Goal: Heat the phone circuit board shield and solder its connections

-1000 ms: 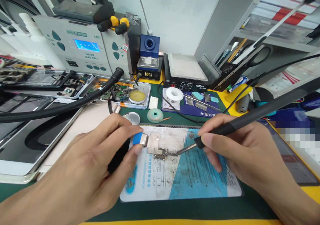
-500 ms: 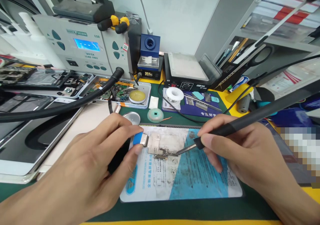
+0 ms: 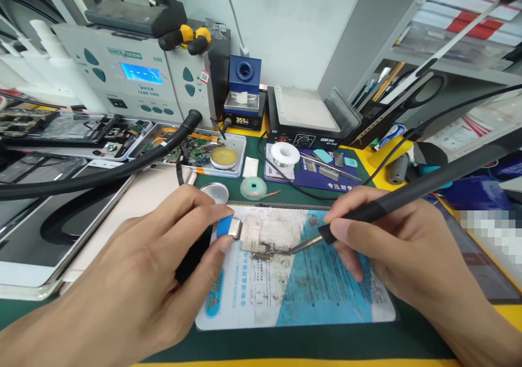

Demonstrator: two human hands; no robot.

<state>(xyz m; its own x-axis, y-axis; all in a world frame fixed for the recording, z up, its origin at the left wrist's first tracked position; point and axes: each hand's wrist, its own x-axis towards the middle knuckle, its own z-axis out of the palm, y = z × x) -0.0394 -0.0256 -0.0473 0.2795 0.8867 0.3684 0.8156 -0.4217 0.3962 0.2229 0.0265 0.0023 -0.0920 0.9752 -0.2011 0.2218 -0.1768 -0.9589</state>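
Observation:
In the head view my left hand (image 3: 159,258) pinches a blue piece with a metal end (image 3: 229,227), which looks like a plug, between thumb and fingers. Part of something black shows under that hand. My right hand (image 3: 379,231) grips a soldering iron (image 3: 391,198) like a pen. Its metal tip touches or nearly touches the right end of a small circuit board (image 3: 265,250). This board lies on a stained white and blue mat (image 3: 326,302), just right of the metal end. Whether the two are joined I cannot tell.
Behind the mat are a roll of desoldering braid (image 3: 253,188), a round metal lid (image 3: 215,193) and a solder spool (image 3: 284,154). A thick black hose (image 3: 122,174) crosses at left from the hot-air station (image 3: 142,79). A tray (image 3: 240,141) holds circuit boards.
The soldering iron's tip has shifted slightly right along the board's end, and my right hand has moved a little with it. My left hand looks still.

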